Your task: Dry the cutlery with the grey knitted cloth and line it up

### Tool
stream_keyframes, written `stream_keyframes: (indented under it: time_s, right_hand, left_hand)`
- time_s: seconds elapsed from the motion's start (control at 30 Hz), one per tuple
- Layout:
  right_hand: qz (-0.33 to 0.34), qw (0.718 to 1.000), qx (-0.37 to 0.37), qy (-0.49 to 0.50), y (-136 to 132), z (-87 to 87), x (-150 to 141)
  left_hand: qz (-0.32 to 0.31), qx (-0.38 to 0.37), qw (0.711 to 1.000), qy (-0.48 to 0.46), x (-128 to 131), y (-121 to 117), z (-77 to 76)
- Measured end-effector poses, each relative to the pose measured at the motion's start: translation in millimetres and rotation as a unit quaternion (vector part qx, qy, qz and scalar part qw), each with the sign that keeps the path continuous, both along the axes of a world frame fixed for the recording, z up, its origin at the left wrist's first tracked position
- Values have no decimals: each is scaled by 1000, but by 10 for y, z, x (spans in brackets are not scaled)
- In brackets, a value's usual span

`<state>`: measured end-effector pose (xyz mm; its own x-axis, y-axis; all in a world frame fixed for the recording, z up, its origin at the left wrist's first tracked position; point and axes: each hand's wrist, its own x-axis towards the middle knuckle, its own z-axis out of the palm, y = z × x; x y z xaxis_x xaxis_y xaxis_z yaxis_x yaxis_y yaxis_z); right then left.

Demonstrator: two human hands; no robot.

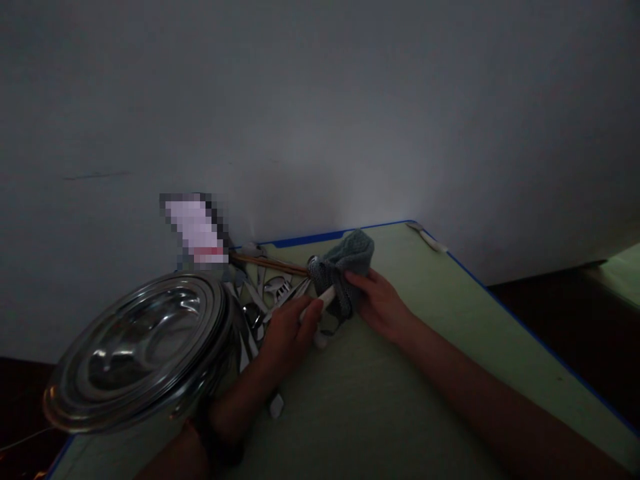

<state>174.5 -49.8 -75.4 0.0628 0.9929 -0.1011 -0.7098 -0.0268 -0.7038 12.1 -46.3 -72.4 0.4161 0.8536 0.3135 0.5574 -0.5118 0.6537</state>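
Note:
My left hand (293,330) is closed around a utensil, whose pale handle (327,297) sticks out past the thumb. The utensil's far end is hidden in a grey-green knitted cloth (355,250). Gripping that cloth from the right is my right hand (383,303), fingers bent round its side. Just beyond my left hand lies a loose pile of cutlery, with a fork (283,290), several spoons and knives, and brown chopsticks (273,263) pointing toward the cloth.
Stacked shiny metal bowls (135,347) fill the left side of the pale green table (390,413). A blurred-out screen-like object (195,227) leans by the wall (320,120). One pale-handled utensil (427,239) lies at the far right corner, on the blue table edge.

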Motion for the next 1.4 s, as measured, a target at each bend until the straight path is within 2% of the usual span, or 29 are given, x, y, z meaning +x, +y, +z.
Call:
stream_keyframes:
  time_s: [0.33, 0.7, 0.97, 1.4]
  right_hand:
    - [-30, 998, -11, -56, -15, -7, 3]
    - [-44, 994, -27, -95, 18, -115, -1]
    - [-56, 994, -26, -95, 2, -94, -26]
    - [-60, 984, -22, -168, 45, -218, 58]
  left_hand:
    - [-34, 6, 999, 4, -1, -9, 17]
    - [-59, 16, 998, -12, -18, -32, 25]
    - [-120, 22, 992, -28, -68, -28, 10]
    - [-113, 27, 993, -17, -51, -30, 19]
